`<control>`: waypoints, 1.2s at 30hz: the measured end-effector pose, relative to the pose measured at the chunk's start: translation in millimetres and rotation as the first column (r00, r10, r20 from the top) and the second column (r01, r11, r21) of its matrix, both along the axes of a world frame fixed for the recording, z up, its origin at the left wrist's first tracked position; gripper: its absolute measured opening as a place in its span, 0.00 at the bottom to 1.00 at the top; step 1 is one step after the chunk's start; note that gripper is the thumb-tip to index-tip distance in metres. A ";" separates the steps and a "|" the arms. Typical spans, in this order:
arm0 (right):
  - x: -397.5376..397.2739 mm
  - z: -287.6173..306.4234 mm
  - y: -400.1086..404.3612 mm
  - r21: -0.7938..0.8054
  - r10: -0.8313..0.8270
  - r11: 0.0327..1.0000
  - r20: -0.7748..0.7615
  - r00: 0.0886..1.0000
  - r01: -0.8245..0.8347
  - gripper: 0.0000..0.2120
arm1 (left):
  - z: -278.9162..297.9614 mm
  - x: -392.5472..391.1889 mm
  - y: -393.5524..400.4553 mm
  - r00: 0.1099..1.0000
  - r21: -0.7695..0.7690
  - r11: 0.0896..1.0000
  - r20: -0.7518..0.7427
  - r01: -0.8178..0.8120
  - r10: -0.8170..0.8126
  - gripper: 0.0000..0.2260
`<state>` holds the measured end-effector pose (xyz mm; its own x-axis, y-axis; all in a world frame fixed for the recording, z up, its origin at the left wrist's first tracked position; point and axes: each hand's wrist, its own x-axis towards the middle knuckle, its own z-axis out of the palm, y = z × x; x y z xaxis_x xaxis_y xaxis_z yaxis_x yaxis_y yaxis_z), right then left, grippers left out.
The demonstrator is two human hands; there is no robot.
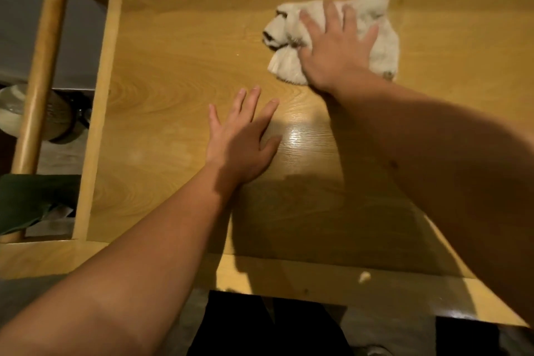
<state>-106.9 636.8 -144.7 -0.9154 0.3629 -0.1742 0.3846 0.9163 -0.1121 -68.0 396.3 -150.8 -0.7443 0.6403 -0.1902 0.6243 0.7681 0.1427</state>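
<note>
Nearest, left hand [241,141] rests flat with straight, spread fingers on the wooden surface [173,72], while right hand [335,49] presses flat, fingers splayed, on a white cloth [378,35].

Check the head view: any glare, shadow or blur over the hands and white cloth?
Head view: a glare patch on the glossy yellow wooden tabletop beside the left hand; arm shadows darken its near half; the right hand and crumpled white cloth look slightly motion-blurred.

Home room with wooden table [173,66]
</note>
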 end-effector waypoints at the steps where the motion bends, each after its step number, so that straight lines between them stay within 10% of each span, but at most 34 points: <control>1: 16.4 -0.1 -6.9 -0.009 0.002 1.000 -0.001 1.000 -0.002 0.30 | -0.4 -0.5 -0.1 1.000 -0.011 1.000 0.002 0.002 -0.002 0.30; 25: 368.6 16.5 -131.6 -0.080 -0.025 0.996 0.020 1.000 0.026 0.35 | 27.0 43.6 96.9 0.962 -0.050 0.977 0.173 -0.207 0.213 0.32; 36: 343.5 7.9 -54.2 -0.014 -0.091 0.996 -0.015 0.996 0.091 0.29 | -5.0 84.9 120.5 0.998 0.018 0.999 0.030 -0.047 0.046 0.35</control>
